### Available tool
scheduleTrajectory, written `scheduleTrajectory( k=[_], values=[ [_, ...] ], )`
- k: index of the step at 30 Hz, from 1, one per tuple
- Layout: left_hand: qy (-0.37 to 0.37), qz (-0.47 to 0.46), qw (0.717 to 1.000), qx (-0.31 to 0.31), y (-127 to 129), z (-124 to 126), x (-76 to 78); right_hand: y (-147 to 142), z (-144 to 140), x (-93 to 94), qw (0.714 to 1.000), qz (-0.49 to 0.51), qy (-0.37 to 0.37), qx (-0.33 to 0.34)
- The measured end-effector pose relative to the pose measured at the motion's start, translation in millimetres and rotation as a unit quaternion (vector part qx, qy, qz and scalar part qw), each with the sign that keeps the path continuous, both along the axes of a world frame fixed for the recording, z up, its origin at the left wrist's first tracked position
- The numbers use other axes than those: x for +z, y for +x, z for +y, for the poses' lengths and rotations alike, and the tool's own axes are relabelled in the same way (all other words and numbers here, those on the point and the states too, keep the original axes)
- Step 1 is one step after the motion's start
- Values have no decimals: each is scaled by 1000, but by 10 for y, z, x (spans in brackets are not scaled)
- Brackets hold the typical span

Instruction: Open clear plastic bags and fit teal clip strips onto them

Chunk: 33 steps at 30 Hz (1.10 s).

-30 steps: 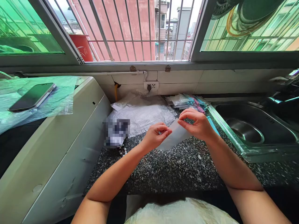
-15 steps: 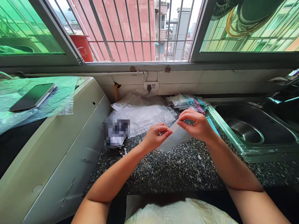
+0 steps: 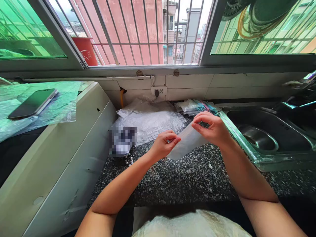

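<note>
A translucent white plastic bag [image 3: 186,144] is stretched between my two hands above the speckled dark countertop [image 3: 177,181]. My left hand [image 3: 166,143] pinches its left upper edge between thumb and forefinger. At the opposite end, my right hand [image 3: 212,128] grips the upper right edge, thumb against fingers. Behind the hands lies a spread of crumpled clear plastic [image 3: 155,123]. Just beyond my right hand is a pile of small clear packets [image 3: 191,107] with blue and pink parts. Left of my left hand sits a pixelated object [image 3: 122,141] whose kind I cannot make out.
A metal sink [image 3: 269,131] is set into the counter on the right. To the left stands a large pale appliance [image 3: 61,158], with a phone [image 3: 33,103] lying on plastic sheeting on top. A wall socket [image 3: 159,91] with a plug is below the barred window.
My right hand has shifted slightly right and up, drawing the bag's right end with it. My left hand stays nearly in place, still pinching the bag.
</note>
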<state>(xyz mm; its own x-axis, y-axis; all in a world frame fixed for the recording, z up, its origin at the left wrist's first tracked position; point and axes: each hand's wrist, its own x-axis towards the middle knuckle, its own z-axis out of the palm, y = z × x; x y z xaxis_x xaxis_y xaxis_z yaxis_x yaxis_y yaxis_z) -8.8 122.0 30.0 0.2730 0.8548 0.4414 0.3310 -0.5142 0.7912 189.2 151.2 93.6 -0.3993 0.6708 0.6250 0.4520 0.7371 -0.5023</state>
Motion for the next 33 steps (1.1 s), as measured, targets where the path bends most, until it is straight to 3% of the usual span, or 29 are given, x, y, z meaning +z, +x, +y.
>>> scheduleTrajectory(
  k=[17,33],
  values=[
    [-23,-1,1000,-3,2,-16,31,15,-13,12,1000,14,8,-5],
    [-17,-15,1000,-8,6,9,-31,94,24,58,998,37,22,-35]
  ],
)
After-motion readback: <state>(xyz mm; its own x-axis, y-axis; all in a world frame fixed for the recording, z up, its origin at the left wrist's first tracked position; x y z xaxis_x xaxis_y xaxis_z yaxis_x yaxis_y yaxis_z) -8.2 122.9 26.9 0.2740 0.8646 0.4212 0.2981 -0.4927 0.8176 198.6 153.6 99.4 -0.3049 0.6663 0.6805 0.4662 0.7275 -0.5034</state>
